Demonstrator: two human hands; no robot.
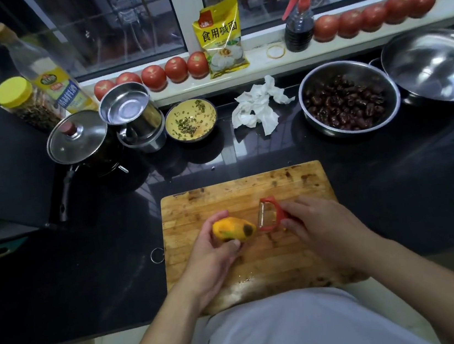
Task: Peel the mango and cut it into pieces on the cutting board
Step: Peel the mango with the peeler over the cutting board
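Black glossy tabletop (pixel 398 207). Wooden cutting board (pixel 209 203) lies at the front edge, metal ring at its left side. Back row, left to right: yellow-lidded jar (pixel 20 103), oil bottle (pixel 42 69), glass-lidded pot (pixel 77 136) with black handle, steel cup (pixel 131 112) sitting in a second steel cup, yellow bowl (pixel 190 120) with chopped greens, crumpled tissue (pixel 260 104), steel bowl of dark red dates (pixel 349 98), empty steel basin (pixel 434 66) far right. Tissue lies between the yellow bowl and the dates bowl.
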